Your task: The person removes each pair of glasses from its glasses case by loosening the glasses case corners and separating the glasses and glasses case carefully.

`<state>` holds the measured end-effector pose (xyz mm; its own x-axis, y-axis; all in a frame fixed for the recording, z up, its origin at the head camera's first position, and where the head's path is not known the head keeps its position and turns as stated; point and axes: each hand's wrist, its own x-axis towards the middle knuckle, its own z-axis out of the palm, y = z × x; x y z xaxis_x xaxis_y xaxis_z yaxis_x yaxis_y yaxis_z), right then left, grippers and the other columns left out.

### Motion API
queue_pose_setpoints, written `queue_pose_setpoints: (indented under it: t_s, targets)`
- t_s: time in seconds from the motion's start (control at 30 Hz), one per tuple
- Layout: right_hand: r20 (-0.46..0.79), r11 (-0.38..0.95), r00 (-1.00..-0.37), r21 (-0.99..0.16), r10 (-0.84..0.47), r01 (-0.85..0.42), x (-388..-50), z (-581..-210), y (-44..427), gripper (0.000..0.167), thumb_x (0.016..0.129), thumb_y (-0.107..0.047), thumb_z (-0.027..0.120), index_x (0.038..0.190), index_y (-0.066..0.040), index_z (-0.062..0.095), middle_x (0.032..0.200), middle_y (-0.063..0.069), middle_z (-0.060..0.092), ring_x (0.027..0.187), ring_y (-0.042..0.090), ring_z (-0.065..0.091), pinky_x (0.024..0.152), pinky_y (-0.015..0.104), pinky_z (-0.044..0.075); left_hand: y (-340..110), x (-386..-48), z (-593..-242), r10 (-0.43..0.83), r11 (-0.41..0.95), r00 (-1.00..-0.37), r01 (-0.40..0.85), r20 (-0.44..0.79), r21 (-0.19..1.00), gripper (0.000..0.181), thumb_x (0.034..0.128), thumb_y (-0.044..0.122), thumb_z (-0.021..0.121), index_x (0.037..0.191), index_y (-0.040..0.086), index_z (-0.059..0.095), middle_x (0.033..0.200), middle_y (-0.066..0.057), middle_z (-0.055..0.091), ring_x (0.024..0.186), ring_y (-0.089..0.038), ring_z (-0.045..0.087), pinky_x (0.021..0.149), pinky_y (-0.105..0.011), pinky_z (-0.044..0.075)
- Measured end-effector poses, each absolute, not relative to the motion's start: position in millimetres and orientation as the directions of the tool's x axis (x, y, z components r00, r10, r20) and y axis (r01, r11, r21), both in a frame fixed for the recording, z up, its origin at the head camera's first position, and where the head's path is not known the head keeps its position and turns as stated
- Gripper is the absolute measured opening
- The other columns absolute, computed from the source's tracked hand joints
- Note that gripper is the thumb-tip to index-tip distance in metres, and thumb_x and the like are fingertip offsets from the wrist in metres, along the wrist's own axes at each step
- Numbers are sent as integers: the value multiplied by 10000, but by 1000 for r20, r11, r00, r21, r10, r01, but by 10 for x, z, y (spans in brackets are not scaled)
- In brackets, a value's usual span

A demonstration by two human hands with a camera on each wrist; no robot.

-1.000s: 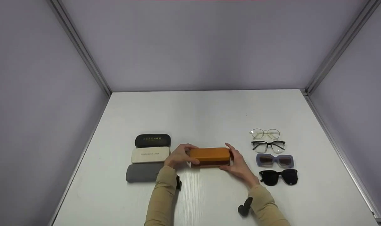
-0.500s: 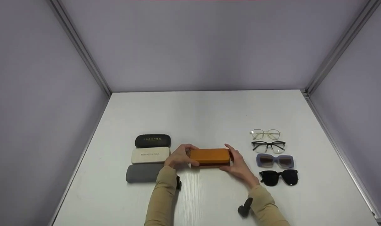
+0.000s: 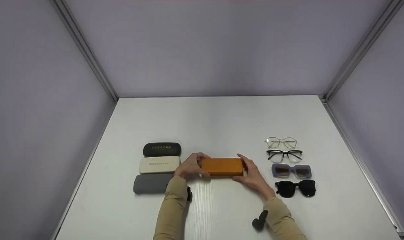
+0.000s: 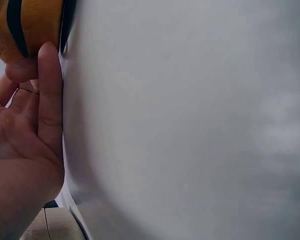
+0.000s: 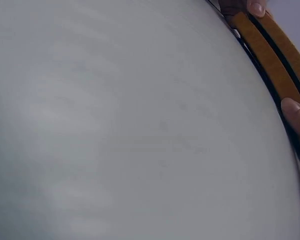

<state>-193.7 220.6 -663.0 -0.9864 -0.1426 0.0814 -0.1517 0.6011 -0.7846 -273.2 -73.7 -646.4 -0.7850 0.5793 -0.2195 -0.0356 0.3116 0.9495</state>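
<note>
An orange glasses case lies on the table, level between both hands. My left hand holds its left end, thumb at the front and fingers toward the back. At the right end my right hand grips it the same way. Seen from the right wrist, a dark strip runs between the upper and lower orange parts of the case, with a thumb on the lower part. The left wrist view shows fingers under one end of the case. What the case holds inside is hidden.
Left of the hands lie a black glasses case, a cream case and a grey case. On the right are gold-rimmed glasses, black-framed glasses, blue-framed sunglasses and black sunglasses. Walls enclose the white table.
The orange case's lid has come down, so the dark reddish band along its front has narrowed to a thin line. Both hands stay nearly in place.
</note>
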Motion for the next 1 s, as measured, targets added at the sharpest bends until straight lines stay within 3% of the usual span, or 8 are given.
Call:
queue_pose_setpoints:
  t_s: [0.17,0.4,0.5,0.67,0.9,1.0]
  targets:
    - [92,604,-982,-777,-167,-176,-1931,-6633,2218,897,736,-215,902,1500,-93,448,1373,171,564,1256,319,527,1134,527,383,-734,-2721,-6468,575,311,-785,-52,-231,949,667,649,75,912,1264,102,653,1198,-108,682,1005,-174,640,938,-341,534]
    - [75,570,-981,-805,-176,-164,-1943,-6636,2240,848,796,-349,855,1505,-116,452,1430,152,525,1314,309,503,1167,506,362,-748,-2718,-6490,600,221,-777,-66,-189,973,653,700,51,892,1302,50,640,1202,-150,696,992,-157,671,911,-327,556]
    - [81,533,-983,-831,-164,-158,-1953,-6643,2231,815,809,-333,847,1491,-94,471,1397,130,507,1267,262,513,1136,390,412,-757,-2714,-6490,606,191,-775,-76,-178,979,695,734,48,878,1370,34,597,1262,-178,682,1028,-159,681,923,-320,556]
    - [109,484,-986,-861,-127,-158,-1966,-6660,2220,765,809,-256,852,1459,-50,505,1296,130,458,1071,178,479,926,209,421,-764,-2719,-6516,618,181,-770,-56,-158,982,773,815,57,823,1492,10,454,1394,-233,598,1112,-274,693,908,-334,563]
    - [76,446,-996,-890,-46,-88,-1991,-6662,2231,786,778,-177,877,1456,-36,506,1221,125,474,1004,165,472,853,201,423,-736,-2701,-6532,593,129,-798,-39,-108,991,768,873,25,755,1533,-22,364,1522,-251,468,1307,-406,570,986,-369,542]
    - [81,384,-997,-920,-2,-75,-2001,-6663,2225,755,762,-91,877,1423,0,524,1193,147,516,996,192,513,852,227,476,-717,-2658,-6509,548,116,-830,-43,-100,992,767,882,24,747,1535,-33,349,1531,-265,447,1242,-415,611,943,-347,558]
